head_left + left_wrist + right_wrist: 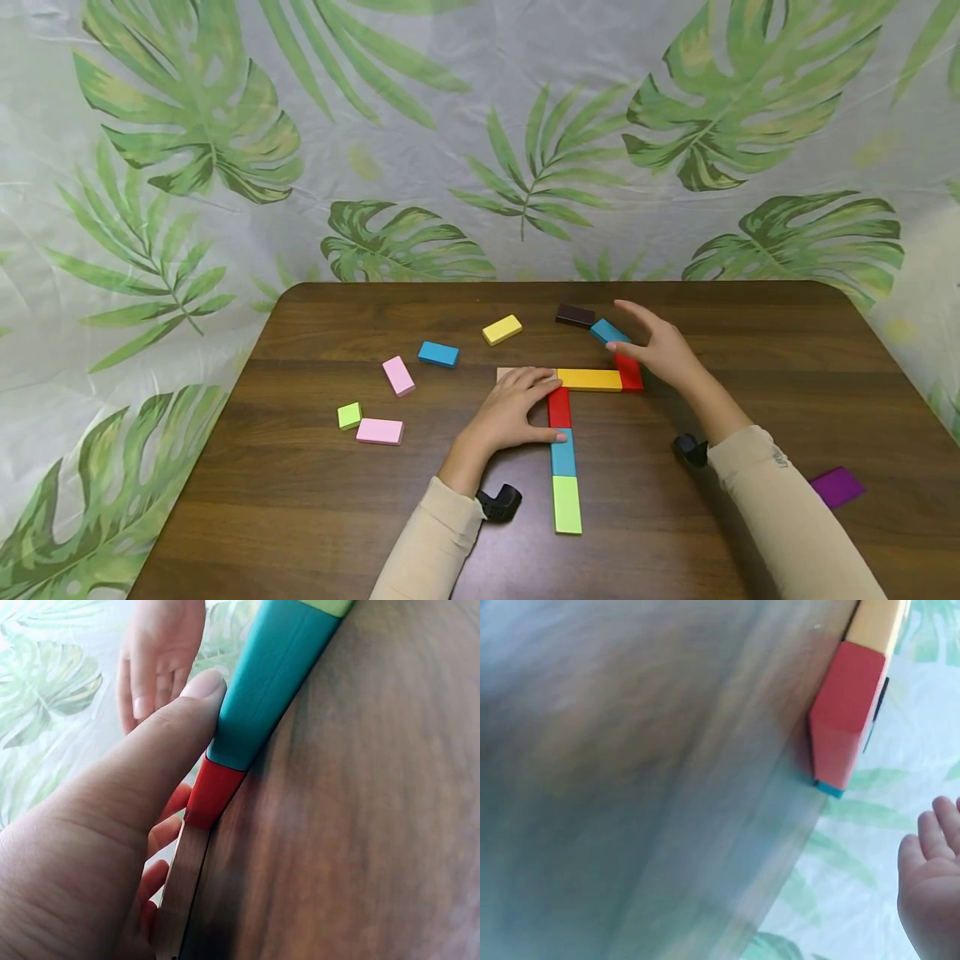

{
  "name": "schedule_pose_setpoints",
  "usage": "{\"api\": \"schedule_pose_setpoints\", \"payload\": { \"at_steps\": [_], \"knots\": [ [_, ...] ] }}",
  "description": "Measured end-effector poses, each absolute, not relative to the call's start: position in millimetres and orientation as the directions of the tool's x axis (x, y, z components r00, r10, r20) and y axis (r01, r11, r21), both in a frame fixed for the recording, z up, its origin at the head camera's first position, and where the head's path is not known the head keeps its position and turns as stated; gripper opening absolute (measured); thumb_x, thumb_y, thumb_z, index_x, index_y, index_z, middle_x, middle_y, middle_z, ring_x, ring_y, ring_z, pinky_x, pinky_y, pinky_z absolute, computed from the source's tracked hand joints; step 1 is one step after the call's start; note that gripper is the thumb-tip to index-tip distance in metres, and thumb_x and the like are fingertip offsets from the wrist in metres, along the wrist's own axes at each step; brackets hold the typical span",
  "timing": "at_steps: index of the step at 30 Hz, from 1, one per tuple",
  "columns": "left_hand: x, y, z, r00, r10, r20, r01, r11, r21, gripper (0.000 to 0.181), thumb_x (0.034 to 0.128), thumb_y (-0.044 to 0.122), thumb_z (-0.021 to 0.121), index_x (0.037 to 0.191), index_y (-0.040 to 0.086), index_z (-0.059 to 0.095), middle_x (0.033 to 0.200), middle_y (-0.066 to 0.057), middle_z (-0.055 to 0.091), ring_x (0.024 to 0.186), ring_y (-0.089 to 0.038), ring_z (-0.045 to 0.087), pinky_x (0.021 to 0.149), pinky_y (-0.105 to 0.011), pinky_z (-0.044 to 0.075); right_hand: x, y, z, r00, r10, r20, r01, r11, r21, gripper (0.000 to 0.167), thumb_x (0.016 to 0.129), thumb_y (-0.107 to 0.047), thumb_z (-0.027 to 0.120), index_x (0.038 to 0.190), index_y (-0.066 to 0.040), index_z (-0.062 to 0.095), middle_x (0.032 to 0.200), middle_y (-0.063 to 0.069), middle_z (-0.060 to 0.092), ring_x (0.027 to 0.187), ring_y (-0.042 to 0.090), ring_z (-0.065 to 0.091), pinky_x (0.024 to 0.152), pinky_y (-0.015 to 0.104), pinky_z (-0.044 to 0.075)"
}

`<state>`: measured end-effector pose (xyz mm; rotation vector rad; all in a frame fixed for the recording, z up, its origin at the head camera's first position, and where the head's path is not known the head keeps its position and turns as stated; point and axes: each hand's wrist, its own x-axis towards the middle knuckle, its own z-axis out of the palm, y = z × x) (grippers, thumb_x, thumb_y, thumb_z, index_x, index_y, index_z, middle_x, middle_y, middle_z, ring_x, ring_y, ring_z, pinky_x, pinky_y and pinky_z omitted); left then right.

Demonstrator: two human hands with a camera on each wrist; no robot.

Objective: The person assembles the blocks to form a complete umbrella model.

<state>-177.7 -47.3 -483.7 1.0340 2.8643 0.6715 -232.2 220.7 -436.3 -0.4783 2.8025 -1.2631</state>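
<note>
My left hand [513, 410] lies over the corner of a flat row of coloured wooden blocks. Its thumb touches a blue block [274, 682] next to a red block [216, 791], and its fingers rest by a plain wood block [185, 881], partly covered. A lime block [567, 505] ends this row nearest me. My right hand [660, 348] hovers with spread fingers beside another blue block [607, 332] and a second red block [628, 373], holding nothing. An orange-yellow block [589, 380] links that red block to the wood block. A black block [575, 316] sits at the blue one's far end.
Left of the row lie loose blocks: a yellow one [502, 330], a blue one [438, 354], two pink ones, including one [380, 431] beside a small lime block [349, 416]. A purple piece [837, 487] is by my right sleeve. Leaf-patterned cloth [525, 167] hangs behind the table.
</note>
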Motion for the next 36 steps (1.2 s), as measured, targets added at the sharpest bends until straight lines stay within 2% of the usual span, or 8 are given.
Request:
{"api": "schedule_pose_setpoints", "payload": {
  "at_steps": [10,18,24,29,36],
  "knots": [
    [-178,-48,-483,-0.782,0.612,0.119,0.601,0.690,0.403,0.078,0.0716,0.063,0.060,0.136,0.024,0.042,0.139,0.008,0.033,0.128,-0.015,0.022,0.105,-0.032,0.015,-223,236,-444,-0.935,-0.352,0.045,-0.268,0.619,-0.738,0.074,0.079,-0.029,0.069,0.140,-0.009,0.031,0.140,0.017,0.031,0.124,0.042,0.028,0.094,0.059,0.025],
    [-178,-48,-484,-0.783,0.612,0.113,0.597,0.688,0.412,0.077,0.0718,0.064,0.059,0.136,0.024,0.041,0.139,0.009,0.032,0.129,-0.014,0.021,0.105,-0.033,0.015,-222,242,-453,-0.926,-0.374,-0.042,-0.238,0.668,-0.705,0.066,0.082,-0.024,0.066,0.138,-0.007,0.035,0.138,0.021,0.033,0.124,0.043,0.027,0.096,0.060,0.021],
    [-178,-48,-484,-0.782,0.613,0.117,0.600,0.687,0.411,0.076,0.0722,0.063,0.059,0.135,0.024,0.042,0.139,0.009,0.032,0.129,-0.014,0.021,0.105,-0.033,0.015,-222,244,-457,-0.919,-0.393,-0.046,-0.247,0.661,-0.709,0.060,0.083,-0.018,0.066,0.135,-0.005,0.039,0.135,0.021,0.037,0.123,0.041,0.029,0.097,0.058,0.022],
    [-177,-48,-483,-0.784,0.609,0.124,0.598,0.686,0.414,0.074,0.0735,0.063,0.058,0.135,0.024,0.043,0.138,0.007,0.034,0.128,-0.015,0.023,0.105,-0.034,0.015,-222,244,-456,-0.914,-0.404,-0.045,-0.254,0.655,-0.712,0.059,0.083,-0.020,0.066,0.134,-0.003,0.040,0.135,0.022,0.037,0.123,0.042,0.029,0.097,0.057,0.022],
    [-178,-47,-482,-0.782,0.607,0.141,0.605,0.684,0.408,0.071,0.0756,0.064,0.054,0.133,0.024,0.045,0.136,0.006,0.037,0.126,-0.016,0.026,0.105,-0.033,0.017,-222,244,-455,-0.911,-0.406,-0.065,-0.240,0.655,-0.717,0.058,0.083,-0.017,0.065,0.135,-0.004,0.039,0.136,0.022,0.036,0.124,0.042,0.029,0.097,0.056,0.022]
  ]
}}
